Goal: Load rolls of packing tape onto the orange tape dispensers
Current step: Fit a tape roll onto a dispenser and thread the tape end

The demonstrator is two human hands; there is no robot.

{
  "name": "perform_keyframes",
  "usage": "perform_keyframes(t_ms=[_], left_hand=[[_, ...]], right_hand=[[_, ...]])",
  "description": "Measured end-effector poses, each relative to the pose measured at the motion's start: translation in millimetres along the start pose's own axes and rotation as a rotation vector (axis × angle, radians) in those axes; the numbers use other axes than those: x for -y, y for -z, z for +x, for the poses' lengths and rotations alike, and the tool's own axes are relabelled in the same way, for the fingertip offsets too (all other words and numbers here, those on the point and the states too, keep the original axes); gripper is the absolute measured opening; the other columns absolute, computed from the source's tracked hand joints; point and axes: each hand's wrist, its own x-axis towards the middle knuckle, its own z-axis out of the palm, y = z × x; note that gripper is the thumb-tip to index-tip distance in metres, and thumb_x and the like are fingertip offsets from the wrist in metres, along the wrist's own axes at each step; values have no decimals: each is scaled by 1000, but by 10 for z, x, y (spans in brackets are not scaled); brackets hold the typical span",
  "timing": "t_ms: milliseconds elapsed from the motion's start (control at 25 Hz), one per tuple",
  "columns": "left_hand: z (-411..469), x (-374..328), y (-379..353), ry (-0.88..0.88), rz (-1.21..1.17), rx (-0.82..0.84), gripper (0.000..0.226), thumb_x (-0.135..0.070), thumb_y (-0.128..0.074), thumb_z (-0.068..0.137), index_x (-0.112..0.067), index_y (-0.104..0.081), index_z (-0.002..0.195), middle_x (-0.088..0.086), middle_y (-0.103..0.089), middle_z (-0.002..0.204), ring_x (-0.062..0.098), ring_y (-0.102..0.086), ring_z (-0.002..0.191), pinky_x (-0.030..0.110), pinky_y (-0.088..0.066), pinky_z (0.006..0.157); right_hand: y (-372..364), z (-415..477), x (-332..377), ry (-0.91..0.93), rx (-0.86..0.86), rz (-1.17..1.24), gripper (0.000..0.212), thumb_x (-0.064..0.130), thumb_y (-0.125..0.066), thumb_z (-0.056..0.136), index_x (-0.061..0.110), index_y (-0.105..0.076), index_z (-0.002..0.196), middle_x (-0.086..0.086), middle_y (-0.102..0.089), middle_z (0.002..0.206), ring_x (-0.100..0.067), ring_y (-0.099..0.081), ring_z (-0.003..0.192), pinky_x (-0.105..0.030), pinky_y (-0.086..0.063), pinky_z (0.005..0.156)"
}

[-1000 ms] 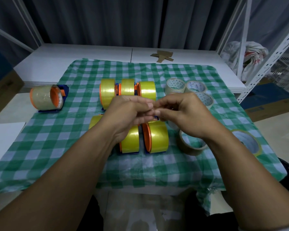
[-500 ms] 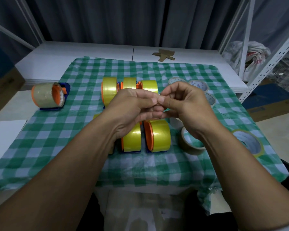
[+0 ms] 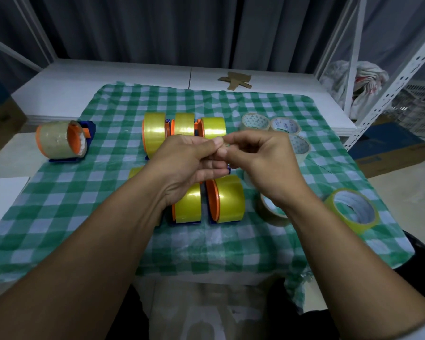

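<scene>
My left hand (image 3: 189, 163) and my right hand (image 3: 260, 165) meet fingertip to fingertip above the middle of the cloth. Both pinch a small tan scrap, apparently a piece of tape (image 3: 224, 144). Behind them stand three yellow tape rolls on orange dispensers (image 3: 155, 133), (image 3: 184, 123), (image 3: 212, 127). Below my hands are two more loaded dispensers (image 3: 188, 203), (image 3: 228, 198), and a third yellow roll (image 3: 135, 171) is mostly hidden by my left forearm. A dispenser with a clear roll (image 3: 59, 141) lies at the far left.
Loose tape rolls lie to the right: three pale ones (image 3: 254, 121), (image 3: 285, 125), (image 3: 301, 146), a brown one (image 3: 271, 212) under my right wrist and a yellow one (image 3: 353, 211). The green checked cloth (image 3: 84, 204) covers a white table. Cardboard scraps (image 3: 236, 81) lie at the back; metal shelving (image 3: 390, 89) stands on the right.
Both hands have lifted slightly and moved a little away from me, staying together while the fingers work the small scrap. Nothing on the cloth has moved.
</scene>
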Motion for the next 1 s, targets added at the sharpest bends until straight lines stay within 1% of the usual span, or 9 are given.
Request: perform_keyframes(t_ms=[120,200,280,400,560,680,760,880,1000], left_hand=[[-21,-12,-60,-68,117,-28,20,-14,-61,100,4,-70,95,12,-67,77,13,-64,61,29,-62,62],[-37,-30,-94,-108,170,-35,23,-15,-61,100,5,-70,94,9,-64,71,14,-61,59,31,-63,63],[-56,-49,-108,-106,131,-8,24,-17,-62,99,5,-71,95,8,-63,69,13,-61,58,31,-63,62],[-116,-55,-110,-26,-37,37,19,-21,-69,94,-4,-75,90,4,-65,69,10,-63,59,26,-61,62],[-178,-33,-153,-18,-232,55,14,-14,-70,92,0,-69,97,5,-65,70,7,-66,60,19,-58,57],[-249,-79,-238,-3,-288,85,30,-16,-70,92,7,-69,112,7,-63,81,5,-60,56,16,-54,52],[-302,-115,-326,34,-257,111,32,-16,-69,93,5,-70,117,8,-62,84,5,-56,54,15,-52,48],[-393,-158,-518,29,-141,98,12,-11,-66,95,0,-71,95,4,-58,65,6,-54,50,15,-52,48],[-483,-129,-760,12,-104,102,15,-10,-65,97,0,-69,87,9,-60,66,10,-58,52,19,-56,51]], right_hand=[[11,7,39,44,-12,-102,7,5,-75,88,3,-78,94,-6,-76,79,-9,-68,70,-25,-58,67],[51,17,81,27,-17,-95,4,5,-73,90,3,-77,90,-6,-75,78,-10,-67,69,-29,-58,68],[75,14,112,40,-2,-117,5,5,-70,92,3,-74,89,-10,-73,80,-15,-65,71,-37,-57,72],[76,-45,149,59,3,-168,11,11,-65,96,7,-71,88,-7,-70,81,-23,-63,73,-44,-56,75],[63,-147,203,28,-53,24,6,7,-70,92,5,-71,87,0,-70,74,-9,-63,68,-25,-52,64],[76,-231,307,-15,-132,211,10,5,-78,84,2,-69,88,-9,-70,76,-15,-67,68,-24,-54,63],[133,-282,358,-40,-125,236,14,5,-80,82,3,-68,87,-12,-69,76,-18,-69,68,-28,-58,62],[296,-377,404,-41,-128,167,10,7,-80,83,5,-70,82,-7,-72,71,-19,-70,68,-33,-62,65],[497,-490,401,-14,-178,82,12,8,-78,86,5,-70,77,-8,-71,69,-17,-67,63,-34,-59,61]])
